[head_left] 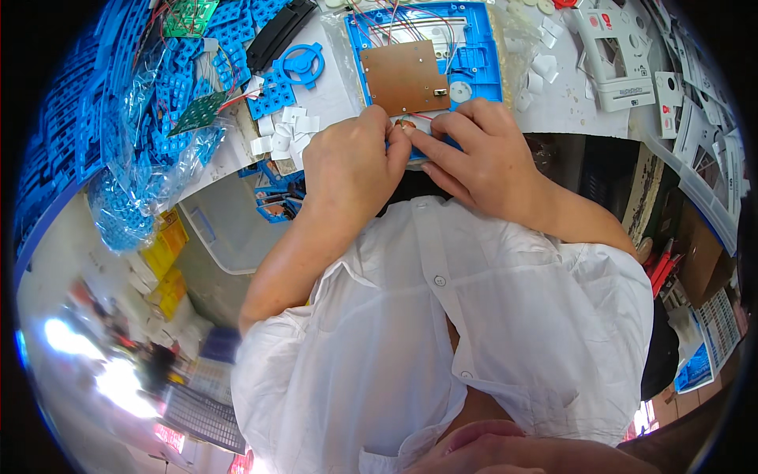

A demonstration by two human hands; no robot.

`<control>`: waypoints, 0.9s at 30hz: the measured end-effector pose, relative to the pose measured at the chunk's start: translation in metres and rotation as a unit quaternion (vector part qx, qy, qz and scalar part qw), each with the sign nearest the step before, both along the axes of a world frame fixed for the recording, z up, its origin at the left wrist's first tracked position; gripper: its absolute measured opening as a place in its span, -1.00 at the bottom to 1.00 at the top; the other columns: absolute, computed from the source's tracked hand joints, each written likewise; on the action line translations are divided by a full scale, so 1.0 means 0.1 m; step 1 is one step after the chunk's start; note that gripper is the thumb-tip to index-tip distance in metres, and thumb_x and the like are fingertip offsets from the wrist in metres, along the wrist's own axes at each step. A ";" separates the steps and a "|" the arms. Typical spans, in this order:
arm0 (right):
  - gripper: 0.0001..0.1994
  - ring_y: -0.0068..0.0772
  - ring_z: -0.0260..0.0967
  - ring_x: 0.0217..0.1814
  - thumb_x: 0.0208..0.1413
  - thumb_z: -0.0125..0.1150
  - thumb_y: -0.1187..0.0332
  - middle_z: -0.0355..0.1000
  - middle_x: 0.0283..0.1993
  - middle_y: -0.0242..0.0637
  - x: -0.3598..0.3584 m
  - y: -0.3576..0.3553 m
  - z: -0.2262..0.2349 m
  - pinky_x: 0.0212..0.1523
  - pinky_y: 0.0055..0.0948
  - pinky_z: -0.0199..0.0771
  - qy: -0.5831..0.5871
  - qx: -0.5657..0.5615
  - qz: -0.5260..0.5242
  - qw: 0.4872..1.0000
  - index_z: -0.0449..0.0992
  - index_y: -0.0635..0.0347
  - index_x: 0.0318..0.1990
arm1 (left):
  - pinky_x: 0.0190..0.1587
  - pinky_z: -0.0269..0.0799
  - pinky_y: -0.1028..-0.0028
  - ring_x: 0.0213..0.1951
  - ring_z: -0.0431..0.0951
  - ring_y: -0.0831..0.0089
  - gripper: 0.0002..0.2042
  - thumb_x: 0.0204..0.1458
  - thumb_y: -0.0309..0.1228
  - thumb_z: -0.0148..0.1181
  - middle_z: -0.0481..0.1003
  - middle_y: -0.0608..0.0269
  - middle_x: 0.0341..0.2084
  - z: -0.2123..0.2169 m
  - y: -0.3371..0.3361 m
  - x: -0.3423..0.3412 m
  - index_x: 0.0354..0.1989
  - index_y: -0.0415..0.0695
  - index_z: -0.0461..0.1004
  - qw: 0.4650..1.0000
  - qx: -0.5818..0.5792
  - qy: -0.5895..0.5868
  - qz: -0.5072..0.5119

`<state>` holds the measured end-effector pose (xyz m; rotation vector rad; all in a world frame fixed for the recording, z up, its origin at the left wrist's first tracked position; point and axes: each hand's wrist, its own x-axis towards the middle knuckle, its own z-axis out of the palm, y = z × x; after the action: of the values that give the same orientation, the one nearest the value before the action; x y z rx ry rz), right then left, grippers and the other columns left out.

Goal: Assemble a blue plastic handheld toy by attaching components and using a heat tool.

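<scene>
A blue plastic housing (480, 57) lies on the table in front of me, its inner side facing up. A brown circuit board (403, 75) sits over it, with thin red and white wires running behind. At the housing's near edge, a small copper-coloured part (405, 124) shows between my fingertips, a red wire beside it. My left hand (351, 162) is closed, its thumb and forefinger pinching at that part. From the other side my right hand (485, 154) presses thumb and forefinger to it, the other fingers curled over the housing's edge. The part's exact kind is too small to tell.
Left of the housing lie white paper-like pieces (284, 134), a blue ring-shaped part (300, 65), a black strip (280, 35) and a green circuit board (197, 113). Blue plastic parts (59, 134) are piled far left. White panels (616, 59) lie right, by a bin edge (695, 201).
</scene>
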<state>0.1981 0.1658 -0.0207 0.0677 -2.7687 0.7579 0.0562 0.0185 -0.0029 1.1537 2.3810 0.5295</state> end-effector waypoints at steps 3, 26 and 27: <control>-0.54 -0.27 0.32 0.00 -0.05 0.45 0.21 0.43 -0.11 -0.42 -0.01 -0.02 0.01 -0.04 -0.23 0.32 -0.029 0.015 -0.013 0.999 0.61 0.09 0.06 | -0.50 0.48 0.13 -0.56 0.60 0.03 -0.76 0.13 -0.29 0.19 0.55 0.02 -0.65 0.02 0.01 0.02 -0.49 -0.17 0.48 1.000 0.006 -0.001 0.009; -0.21 -0.31 0.24 0.08 -0.04 0.45 -0.01 0.35 0.11 -0.38 0.05 -0.11 0.13 0.12 -0.19 0.21 -0.155 0.093 0.019 0.983 0.37 0.13 0.34 | -0.51 0.44 0.13 -0.57 0.57 0.04 -0.79 0.17 -0.35 0.19 0.51 0.04 -0.65 0.01 -0.06 -0.04 -0.48 -0.16 0.43 0.998 0.042 0.029 -0.020; -0.21 -0.31 0.24 0.08 -0.04 0.45 -0.01 0.35 0.11 -0.37 0.05 -0.10 0.14 0.12 -0.19 0.21 -0.157 0.095 0.023 0.983 0.37 0.13 0.34 | -0.50 0.44 0.13 -0.56 0.57 0.03 -0.79 0.17 -0.35 0.19 0.51 0.04 -0.65 0.01 -0.06 -0.04 -0.47 -0.16 0.43 0.998 0.045 0.028 -0.023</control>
<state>0.2030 0.1554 -0.0071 0.0531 -3.1446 0.5511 0.0518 0.0125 -0.0021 1.2742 2.3930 0.6024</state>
